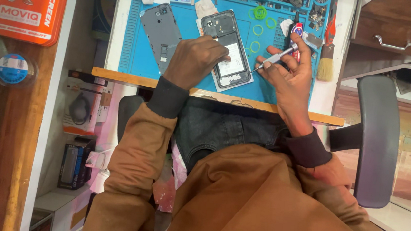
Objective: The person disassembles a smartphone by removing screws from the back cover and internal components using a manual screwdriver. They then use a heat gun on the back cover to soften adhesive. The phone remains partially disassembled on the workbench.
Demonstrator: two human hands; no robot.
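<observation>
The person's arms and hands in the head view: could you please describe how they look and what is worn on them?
Both arms wear a brown jacket with dark ribbed cuffs. The left hand and right hand are bare, with no gloves, rings or watch visible.

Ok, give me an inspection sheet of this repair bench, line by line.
Surface: blue work mat on a wood-edged bench.
Job's things: opened phone, back removed, lying on the mat; silver screwdriver with its tip at the phone's right edge.
Clutter: grey back cover, brush, green rings, loose parts along the far edge.
Grips: left hand steadies the phone; right hand holds the screwdriver.
Cables: nothing seen.
Surroundings: chair armrest, drawers, shelf boxes.
</observation>
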